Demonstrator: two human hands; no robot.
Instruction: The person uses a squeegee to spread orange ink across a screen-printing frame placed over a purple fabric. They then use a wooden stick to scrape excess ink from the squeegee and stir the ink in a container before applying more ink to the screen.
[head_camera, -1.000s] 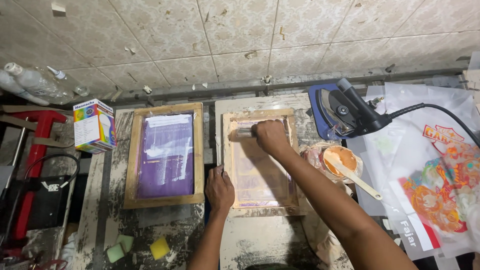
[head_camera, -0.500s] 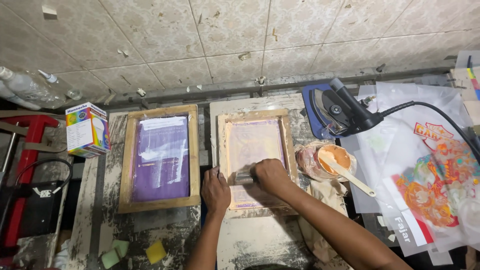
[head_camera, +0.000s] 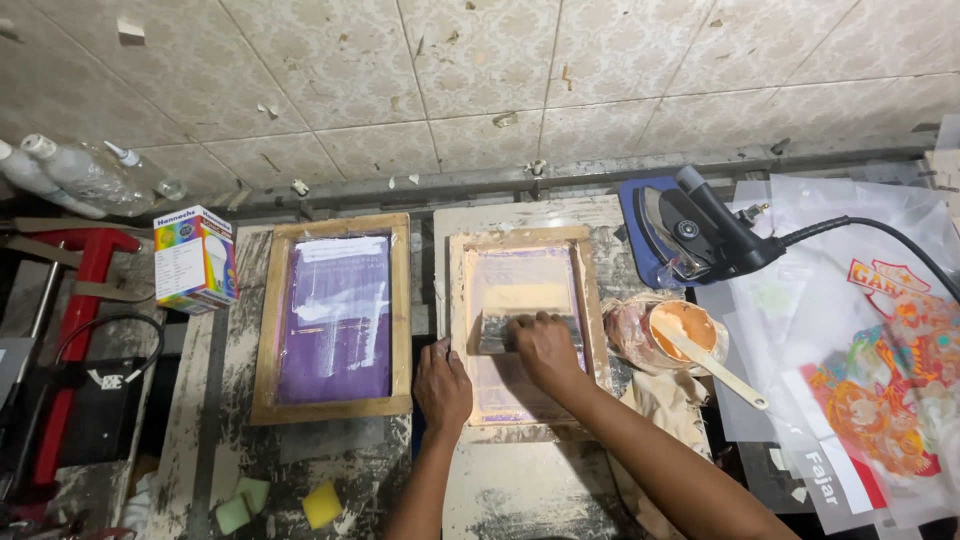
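- Fingers of the right hand (head_camera: 545, 348) curl over a squeegee (head_camera: 500, 330), gripping it about midway down the mesh of the pale wooden screen frame (head_camera: 458, 330).
- The left hand (head_camera: 442, 388) lies flat, fingers together, pressing the frame's lower left corner onto the surface (head_camera: 520, 490).
- Progress, as a judgement: yellowish ink is spread over the upper mesh, so the stroke looks partly done; the lower mesh is not yet covered and the frame is not lifted.
- Change: half a second ago the squeegee sat near the bottom of the frame, and a second ago near the top; now it is in the middle, while the left hand has stayed on its corner.
- Just left lies a second wooden frame with purple mesh (head_camera: 335, 318); beyond it stands a small colourful box (head_camera: 195, 258).
- Right of the working frame sits a bowl of orange ink (head_camera: 682, 328) with a pale stick in it, and behind that a black iron (head_camera: 695, 232) on a blue pad.
- Printed transfer sheets (head_camera: 880, 390) lie at far right.
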